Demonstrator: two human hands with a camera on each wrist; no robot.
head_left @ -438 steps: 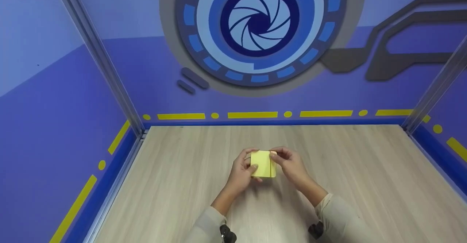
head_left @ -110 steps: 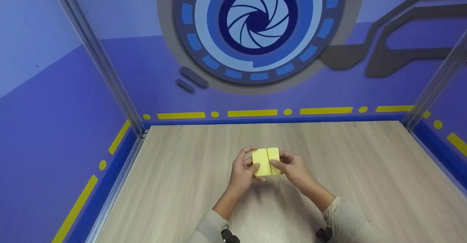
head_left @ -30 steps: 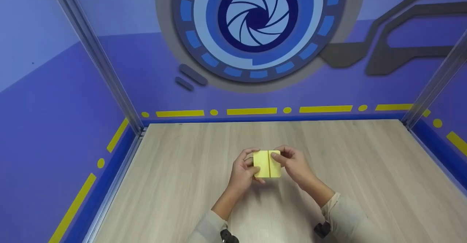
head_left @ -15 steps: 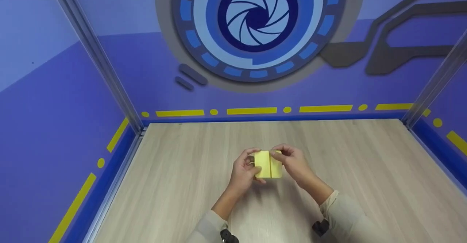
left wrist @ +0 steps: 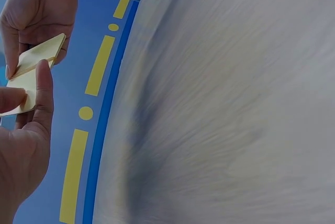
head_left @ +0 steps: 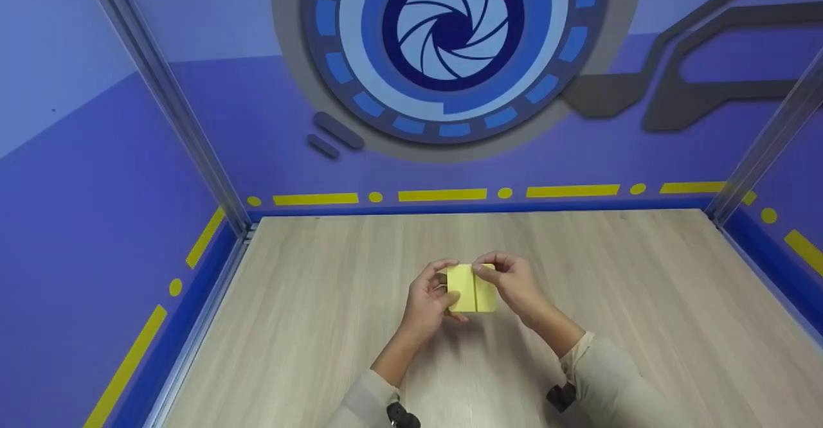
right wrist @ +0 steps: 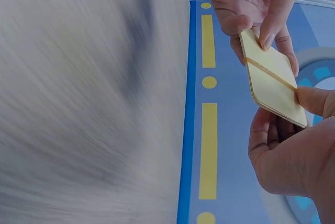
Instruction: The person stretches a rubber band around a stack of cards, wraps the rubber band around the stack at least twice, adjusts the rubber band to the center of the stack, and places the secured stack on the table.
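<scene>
A thin yellow square stack point(head_left: 461, 283) with rounded corners, perhaps cards or a small notepad, is held above the table. A brownish rubber band point(head_left: 476, 296) runs across it from top to bottom, right of its middle. My left hand point(head_left: 424, 303) grips the stack's left side, thumb on the face and fingers at its edges and behind. My right hand point(head_left: 519, 286) has thumb and index finger pinched at the top edge, where the band crosses. In the right wrist view, layers show along the edge of the stack point(right wrist: 272, 90), and the right thumb touches the band's end.
Beneath the hands lies a wood-grain table point(head_left: 321, 325). Blue-purple panels point(head_left: 257, 126) with yellow markings stand at the back and sides, joined by metal corner posts point(head_left: 170, 100). Dark devices point(head_left: 402, 415) sit at both wrists.
Over the longer span, the band has shifted from near the stack's right edge toward its middle. In the last second, the right thumb and index finger moved left along the top edge to the band.
</scene>
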